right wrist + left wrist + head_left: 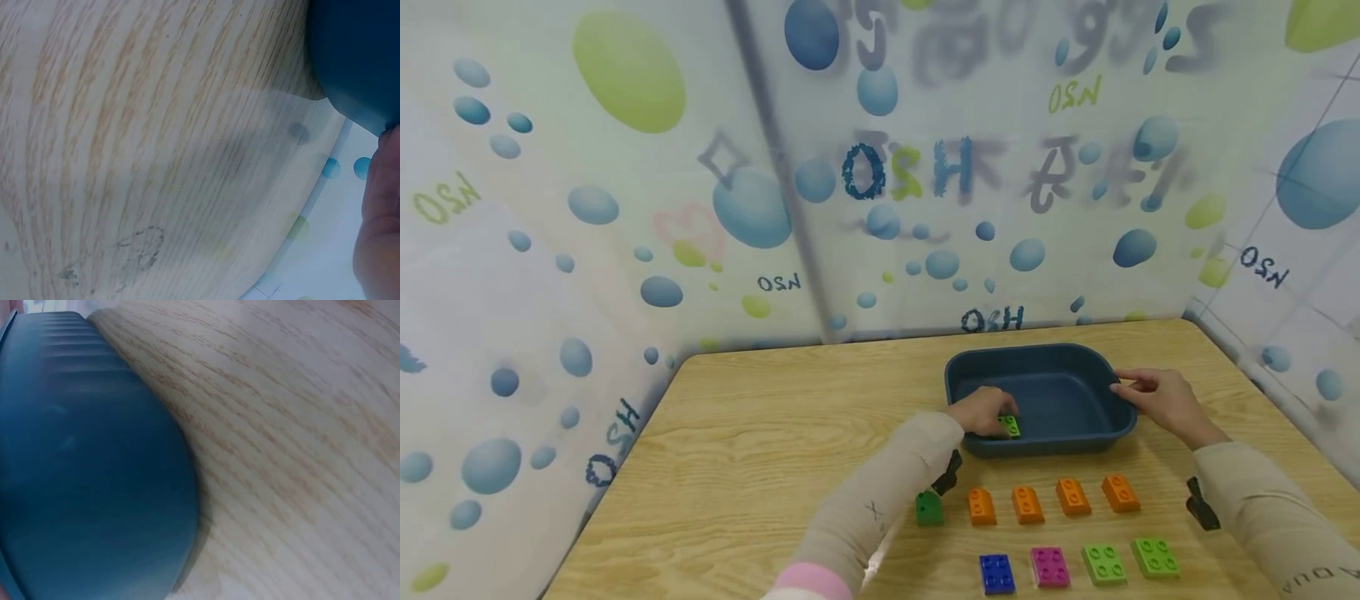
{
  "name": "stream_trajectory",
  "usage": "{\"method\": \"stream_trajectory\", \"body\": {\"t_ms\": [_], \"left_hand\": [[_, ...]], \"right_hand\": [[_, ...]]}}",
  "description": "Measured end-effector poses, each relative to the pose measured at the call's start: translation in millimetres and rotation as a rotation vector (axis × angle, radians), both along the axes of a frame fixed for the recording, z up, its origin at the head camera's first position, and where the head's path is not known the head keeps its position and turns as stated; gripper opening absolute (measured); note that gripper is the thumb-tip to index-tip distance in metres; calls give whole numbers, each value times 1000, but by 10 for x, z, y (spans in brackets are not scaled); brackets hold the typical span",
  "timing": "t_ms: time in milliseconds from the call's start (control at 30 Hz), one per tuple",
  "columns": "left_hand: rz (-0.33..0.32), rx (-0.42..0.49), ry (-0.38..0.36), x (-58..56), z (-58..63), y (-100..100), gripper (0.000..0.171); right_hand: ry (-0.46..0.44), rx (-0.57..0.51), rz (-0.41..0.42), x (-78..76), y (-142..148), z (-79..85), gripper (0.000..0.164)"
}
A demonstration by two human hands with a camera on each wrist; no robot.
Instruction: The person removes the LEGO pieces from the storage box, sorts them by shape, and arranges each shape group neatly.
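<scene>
In the head view, a dark blue plastic basin (1052,446) stands at the right back of the table. My left hand (983,410) reaches over its near left corner, fingers bent down around a light green building block (1009,427) inside; part of that block is hidden by the fingers. My right hand (1168,404) pinches the basin's right rim between thumb and fingers. The left wrist view has the basin's outer wall (94,469) close up. At the right edge of the right wrist view, my right hand touches the basin.
In front of the basin is a row of several orange blocks (1027,505) with a dark green block (928,508) at its left. Nearer lie a blue block (997,574), a magenta block (1050,567) and two light green blocks (1103,564). A patterned curtain (880,275) hangs behind the table.
</scene>
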State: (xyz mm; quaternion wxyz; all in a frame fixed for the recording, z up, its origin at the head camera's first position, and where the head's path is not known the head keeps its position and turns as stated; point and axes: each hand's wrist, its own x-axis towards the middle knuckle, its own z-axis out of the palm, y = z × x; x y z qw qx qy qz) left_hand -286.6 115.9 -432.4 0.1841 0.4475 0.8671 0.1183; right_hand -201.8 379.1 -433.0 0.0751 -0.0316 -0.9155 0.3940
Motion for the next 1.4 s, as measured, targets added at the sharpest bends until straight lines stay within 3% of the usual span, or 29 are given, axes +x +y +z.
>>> {"method": "stream_trajectory", "body": {"t_ms": [433, 767, 1033, 1200, 1400], "left_hand": [[-35, 109, 72, 77, 30, -34, 36], [23, 221, 85, 171, 187, -161, 39], [33, 331, 61, 330, 351, -356, 39], [9, 334, 38, 465, 444, -479, 39], [-39, 312, 65, 603, 532, -573, 39]], "right_hand": [[3, 25, -10, 22, -10, -17, 48], [-3, 27, -1, 22, -21, -3, 49], [-1, 24, 1, 7, -15, -2, 50], [-3, 15, 10, 3, -13, 0, 50], [0, 23, 9, -4, -15, 13, 50]]}}
